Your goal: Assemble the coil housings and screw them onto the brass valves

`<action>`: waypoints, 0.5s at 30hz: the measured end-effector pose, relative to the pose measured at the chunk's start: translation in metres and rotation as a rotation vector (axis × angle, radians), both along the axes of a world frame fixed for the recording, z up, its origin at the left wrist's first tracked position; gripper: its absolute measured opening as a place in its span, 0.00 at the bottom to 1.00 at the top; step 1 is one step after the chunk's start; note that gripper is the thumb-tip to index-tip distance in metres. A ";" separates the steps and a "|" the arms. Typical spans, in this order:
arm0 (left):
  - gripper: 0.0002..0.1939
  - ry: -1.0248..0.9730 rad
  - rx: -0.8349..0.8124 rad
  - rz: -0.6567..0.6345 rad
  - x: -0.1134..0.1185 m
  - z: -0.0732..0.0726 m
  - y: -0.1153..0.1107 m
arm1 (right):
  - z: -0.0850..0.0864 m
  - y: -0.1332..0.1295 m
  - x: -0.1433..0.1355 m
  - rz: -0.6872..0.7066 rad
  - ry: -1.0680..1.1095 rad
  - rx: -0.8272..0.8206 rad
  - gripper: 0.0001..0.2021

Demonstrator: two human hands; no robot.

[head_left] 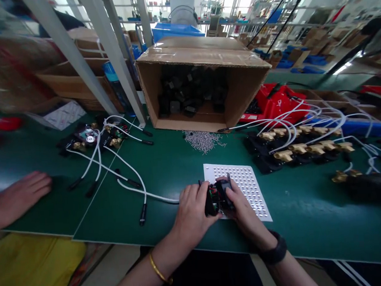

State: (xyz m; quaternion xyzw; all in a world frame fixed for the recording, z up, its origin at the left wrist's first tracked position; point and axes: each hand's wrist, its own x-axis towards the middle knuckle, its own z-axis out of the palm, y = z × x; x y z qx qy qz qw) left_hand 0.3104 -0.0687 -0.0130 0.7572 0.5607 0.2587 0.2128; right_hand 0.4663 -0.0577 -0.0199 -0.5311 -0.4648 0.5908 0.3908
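My left hand is closed around a black plastic housing with a green circuit board and red wires showing inside. A white cable runs from beside this hand to the left, ending in a brass-coloured tip. In my right hand is a black cover, held tilted against the housing's right side. Both parts are just above a white sheet covered with rows of small silvery round pieces. My fingers partly hide where the two parts meet.
A cardboard box of black parts stands behind a pile of small screws. Brass-fitted assemblies with white cables lie right, near a red bin. More cabled units lie left, near another person's hand.
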 end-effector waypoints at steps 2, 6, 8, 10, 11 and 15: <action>0.35 0.007 -0.001 0.005 0.000 -0.002 0.001 | 0.002 0.000 0.002 0.113 -0.194 0.196 0.19; 0.35 -0.061 -0.003 0.016 0.000 -0.006 0.000 | 0.006 -0.002 -0.003 0.234 -0.472 0.409 0.19; 0.37 -0.125 -0.004 0.021 -0.001 -0.008 0.001 | 0.008 -0.002 -0.010 0.239 -0.563 0.413 0.20; 0.38 -0.177 -0.003 0.019 -0.004 -0.010 0.002 | 0.011 -0.001 -0.017 0.231 -0.641 0.410 0.20; 0.37 -0.203 -0.007 0.014 -0.006 -0.010 0.004 | 0.013 0.001 -0.020 0.230 -0.664 0.410 0.21; 0.32 -0.419 -0.047 0.030 -0.017 -0.011 0.013 | 0.015 0.006 -0.023 0.209 -0.459 0.364 0.30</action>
